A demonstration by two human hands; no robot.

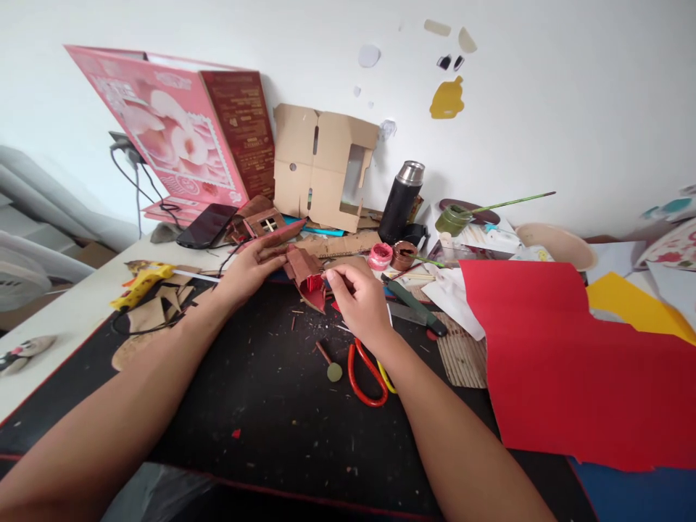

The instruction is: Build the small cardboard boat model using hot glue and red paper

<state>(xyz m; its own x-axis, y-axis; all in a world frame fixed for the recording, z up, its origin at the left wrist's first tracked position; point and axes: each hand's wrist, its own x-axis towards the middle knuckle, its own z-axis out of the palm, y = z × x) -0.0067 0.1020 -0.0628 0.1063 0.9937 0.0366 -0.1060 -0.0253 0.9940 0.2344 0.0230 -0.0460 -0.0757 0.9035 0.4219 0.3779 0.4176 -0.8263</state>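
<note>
A small reddish-brown cardboard model house [301, 264] lies tilted at the back of the black mat, with bright red showing inside its near open end. My left hand [253, 264] reaches over its left side, with long fingers and thumb closed against it. At the right of that open end, my right hand [359, 297] is closed in a pinch; whatever is between its fingertips is too small to make out. Below my right hand are red-handled scissors [368, 377], partly covered by the wrist. A brown stick with a green round end [333, 371] lies beside them.
A yellow glue gun [142, 284] and cardboard scraps lie left. A green-handled knife [416, 304] sits right of my hand, near a large red sheet [570, 362]. Behind stand open paint pots [380, 254], a black flask [401, 203] and a cardboard panel [326, 163].
</note>
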